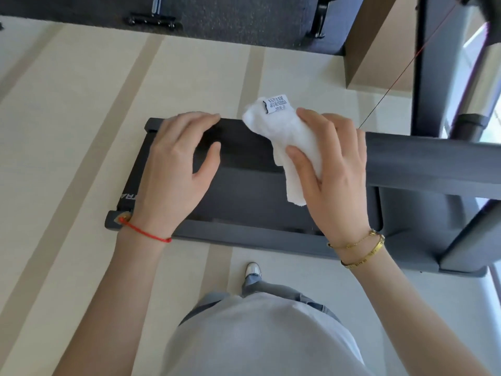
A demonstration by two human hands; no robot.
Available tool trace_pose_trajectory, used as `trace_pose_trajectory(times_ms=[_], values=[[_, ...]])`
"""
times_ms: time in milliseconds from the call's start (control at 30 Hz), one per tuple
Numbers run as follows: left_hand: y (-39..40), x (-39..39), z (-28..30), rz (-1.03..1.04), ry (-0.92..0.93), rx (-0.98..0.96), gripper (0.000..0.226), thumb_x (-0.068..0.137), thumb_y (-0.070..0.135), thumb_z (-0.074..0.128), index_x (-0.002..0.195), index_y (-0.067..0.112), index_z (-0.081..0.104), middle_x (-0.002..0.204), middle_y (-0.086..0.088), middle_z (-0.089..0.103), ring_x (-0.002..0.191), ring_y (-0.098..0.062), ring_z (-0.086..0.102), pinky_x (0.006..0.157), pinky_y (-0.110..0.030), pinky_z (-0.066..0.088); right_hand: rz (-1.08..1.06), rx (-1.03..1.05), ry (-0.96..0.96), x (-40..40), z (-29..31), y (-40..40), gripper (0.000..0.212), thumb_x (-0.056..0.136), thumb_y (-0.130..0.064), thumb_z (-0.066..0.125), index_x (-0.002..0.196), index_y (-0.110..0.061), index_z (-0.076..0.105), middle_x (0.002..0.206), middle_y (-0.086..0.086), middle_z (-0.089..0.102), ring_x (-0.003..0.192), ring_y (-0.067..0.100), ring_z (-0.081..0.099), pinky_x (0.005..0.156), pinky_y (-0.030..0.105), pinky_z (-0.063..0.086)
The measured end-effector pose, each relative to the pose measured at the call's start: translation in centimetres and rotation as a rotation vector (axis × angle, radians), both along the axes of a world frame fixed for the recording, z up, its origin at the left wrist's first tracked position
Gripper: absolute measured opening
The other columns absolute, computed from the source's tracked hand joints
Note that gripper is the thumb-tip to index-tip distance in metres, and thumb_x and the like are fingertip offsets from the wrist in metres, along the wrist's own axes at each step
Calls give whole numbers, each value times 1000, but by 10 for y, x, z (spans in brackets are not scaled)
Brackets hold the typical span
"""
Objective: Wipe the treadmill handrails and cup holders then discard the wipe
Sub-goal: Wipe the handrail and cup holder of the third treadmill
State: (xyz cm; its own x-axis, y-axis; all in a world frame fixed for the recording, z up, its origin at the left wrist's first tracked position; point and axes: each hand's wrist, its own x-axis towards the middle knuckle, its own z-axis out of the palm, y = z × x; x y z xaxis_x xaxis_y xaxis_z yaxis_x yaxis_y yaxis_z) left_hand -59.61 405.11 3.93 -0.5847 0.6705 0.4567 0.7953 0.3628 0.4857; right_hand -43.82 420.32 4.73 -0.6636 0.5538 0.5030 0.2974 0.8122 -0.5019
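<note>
A white wipe (273,131) with a small printed label at its top is held by my right hand (330,169), thumb over it and fingers behind. The hand sits at the near end of the dark grey treadmill handrail (433,161), which runs off to the right. My left hand (176,161) hovers with relaxed, straight fingers above the treadmill's black belt (244,191), holding nothing. I cannot see any cup holders.
The treadmill deck (244,237) lies on a pale striped floor (67,104). A dark upright post (428,63) and a thin red cord (401,71) stand at the right. Black equipment on a dark mat (244,20) is at the top. My shoe (252,270) stands below the deck.
</note>
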Motion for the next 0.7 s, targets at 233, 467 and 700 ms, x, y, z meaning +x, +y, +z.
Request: trace_pose_trajectory(times_ms=[233, 467, 700], values=[[37, -18, 0, 7, 13, -33, 28, 97, 12, 56, 122, 6, 65, 120, -7, 65, 114, -27, 57, 101, -36, 44, 46, 155, -191, -31, 21, 34, 41, 101, -44, 40, 135, -26, 53, 119, 2, 56, 95, 27, 49, 84, 39, 38], [45, -27, -6, -20, -40, -47, 25, 99, 15, 54, 119, 9, 68, 118, -3, 68, 109, -24, 62, 95, -42, 48, 104, 210, -426, -32, 31, 54, 44, 99, -50, 34, 119, -22, 61, 111, 0, 58, 90, 25, 45, 82, 36, 38], [43, -30, -9, -77, -105, -43, 30, 101, 24, 47, 120, 12, 68, 113, 1, 71, 105, -19, 65, 96, -45, 50, -46, 213, -505, -30, 32, 69, 45, 101, -46, 32, 100, -15, 63, 97, 2, 62, 83, 28, 43, 78, 40, 38]])
